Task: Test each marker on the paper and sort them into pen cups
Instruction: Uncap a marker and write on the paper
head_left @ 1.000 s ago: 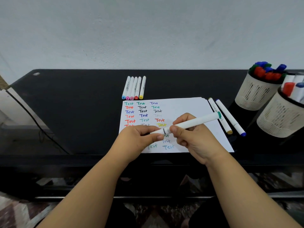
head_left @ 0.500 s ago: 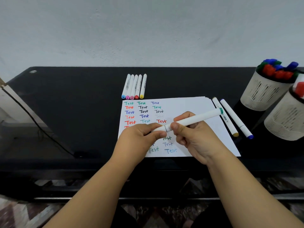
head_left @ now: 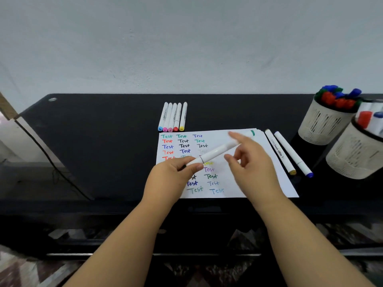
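Our right hand [head_left: 251, 162] has just let go of the marker [head_left: 217, 152] and now hangs open beside it, so only our left hand [head_left: 172, 177] pinches its near end above the paper [head_left: 269, 162], maybe ready to test it.

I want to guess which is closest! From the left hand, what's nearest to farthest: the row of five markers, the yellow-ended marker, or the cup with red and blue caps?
1. Row of five markers, behind the left hand.
2. Yellow-ended marker, right of the paper.
3. Cup with red and blue caps, far right.
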A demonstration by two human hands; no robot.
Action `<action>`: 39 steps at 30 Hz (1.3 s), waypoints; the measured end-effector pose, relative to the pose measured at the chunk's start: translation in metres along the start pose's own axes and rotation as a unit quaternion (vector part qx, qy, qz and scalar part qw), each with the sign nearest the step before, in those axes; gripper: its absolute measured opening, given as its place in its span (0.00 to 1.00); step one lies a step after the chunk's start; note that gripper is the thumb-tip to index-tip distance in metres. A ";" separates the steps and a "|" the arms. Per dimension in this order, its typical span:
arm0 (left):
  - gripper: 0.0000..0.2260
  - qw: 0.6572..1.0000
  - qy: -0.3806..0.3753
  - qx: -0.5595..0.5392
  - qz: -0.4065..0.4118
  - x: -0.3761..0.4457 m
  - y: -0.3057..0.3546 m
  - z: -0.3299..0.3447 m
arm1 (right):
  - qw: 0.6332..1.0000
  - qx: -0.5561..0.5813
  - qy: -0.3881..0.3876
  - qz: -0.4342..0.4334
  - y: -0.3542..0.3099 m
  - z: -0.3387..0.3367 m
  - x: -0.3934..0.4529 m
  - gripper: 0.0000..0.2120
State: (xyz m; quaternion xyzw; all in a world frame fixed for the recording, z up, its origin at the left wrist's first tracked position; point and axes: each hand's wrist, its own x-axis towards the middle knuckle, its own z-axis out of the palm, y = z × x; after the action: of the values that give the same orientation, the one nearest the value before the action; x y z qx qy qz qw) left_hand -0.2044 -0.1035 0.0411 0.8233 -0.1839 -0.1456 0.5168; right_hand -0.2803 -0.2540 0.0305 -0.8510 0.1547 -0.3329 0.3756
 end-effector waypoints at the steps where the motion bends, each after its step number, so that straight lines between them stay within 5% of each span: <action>1: 0.13 1.000 -0.004 0.004 0.005 -0.003 0.001 0.000 | 0.997 -0.055 -0.025 -0.052 0.001 0.004 -0.002 0.18; 7: 0.05 0.999 -0.027 -0.025 0.035 -0.017 0.006 -0.002 | 0.968 -0.191 -0.015 -0.165 -0.006 0.004 -0.003 0.10; 12: 0.20 0.993 -0.098 0.048 0.046 -0.014 -0.001 0.001 | 0.984 -0.175 0.027 -0.035 -0.011 -0.026 -0.001 0.08; 19: 0.24 0.962 -0.165 0.197 0.086 0.009 0.015 0.033 | 0.984 -0.057 0.089 0.144 -0.010 -0.096 -0.001 0.05; 31: 0.29 0.898 -0.208 0.339 0.190 0.050 0.033 0.123 | 0.955 -0.194 0.198 0.104 0.003 -0.194 -0.007 0.06; 39: 0.29 0.887 -0.193 0.374 0.191 0.053 0.021 0.131 | 0.933 -0.287 0.158 0.151 0.022 -0.206 0.013 0.11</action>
State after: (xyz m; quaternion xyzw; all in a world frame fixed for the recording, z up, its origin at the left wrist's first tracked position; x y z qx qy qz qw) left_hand -0.2166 -0.2399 0.0018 0.8600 -0.4748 -0.1205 0.1431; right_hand -0.4119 -0.3857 0.1220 -0.8256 0.4275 -0.3437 0.1322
